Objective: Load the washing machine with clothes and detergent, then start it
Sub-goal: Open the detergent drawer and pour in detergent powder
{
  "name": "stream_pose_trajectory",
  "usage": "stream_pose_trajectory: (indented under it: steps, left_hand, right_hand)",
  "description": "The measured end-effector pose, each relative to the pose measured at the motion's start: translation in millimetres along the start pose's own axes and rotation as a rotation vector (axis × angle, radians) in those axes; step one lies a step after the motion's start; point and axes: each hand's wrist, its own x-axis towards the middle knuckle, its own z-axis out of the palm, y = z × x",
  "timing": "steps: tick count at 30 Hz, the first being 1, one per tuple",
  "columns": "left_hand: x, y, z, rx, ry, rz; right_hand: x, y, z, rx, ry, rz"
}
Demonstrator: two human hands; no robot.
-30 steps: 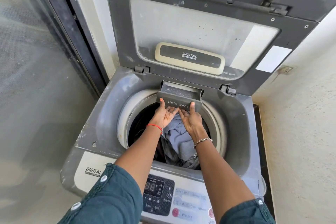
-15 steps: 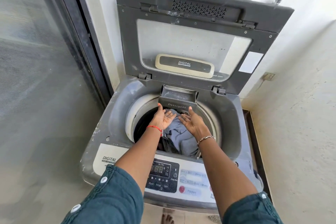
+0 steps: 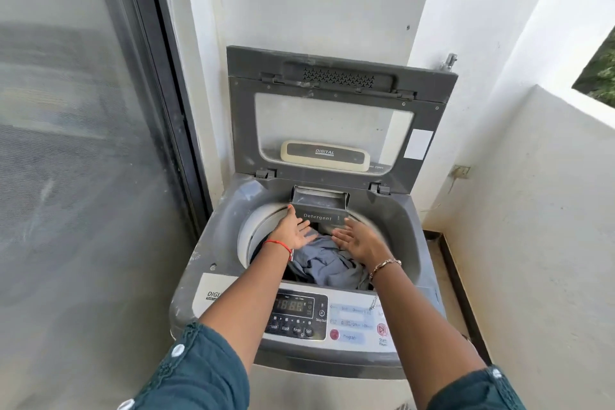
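Observation:
A grey top-loading washing machine point(image 3: 219, 236) stands with its lid point(image 3: 332, 116) raised upright against the wall. Grey-blue clothes point(image 3: 327, 265) lie in the drum. At the drum's back rim a drawer marked Detergent point(image 3: 319, 210) sticks out, pulled open. My left hand point(image 3: 293, 230) is spread, palm up, with its thumb tip at the drawer's left front corner. My right hand point(image 3: 361, 241) is also open, palm up, just below and right of the drawer front, apart from it. The control panel point(image 3: 298, 313) with a lit display faces me.
A glass sliding door with a dark frame point(image 3: 163, 76) runs along the left side. White walls close in behind and on the right, with a low parapet point(image 3: 549, 176). A Start/Pause button point(image 3: 382, 329) sits at the panel's right end.
The view has pulled back and up from the machine. Both hands have dropped slightly from the drawer front; the right hand no longer touches it.

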Motion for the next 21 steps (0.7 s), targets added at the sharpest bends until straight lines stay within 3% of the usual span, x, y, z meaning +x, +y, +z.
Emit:
stream_pose_trajectory:
  steps: [6, 11, 16, 21]
  left_hand:
    - [-20, 3, 10, 0.387, -0.061, 0.037]
    - [-10, -14, 36, 0.454, -0.074, 0.116]
    - [-8, -44, 115, 0.451, -0.128, 0.211]
    - [-13, -89, 230, 0.5, -0.361, 0.207]
  right_hand:
    - [-33, -17, -7, -0.268, -0.003, -0.115]
    - [-41, -33, -27, -0.355, -0.027, -0.267]
    - [-45, -76, -80, -0.26, 0.029, -0.379]
    - [-63, -137, -172, -0.246, 0.183, -0.505]
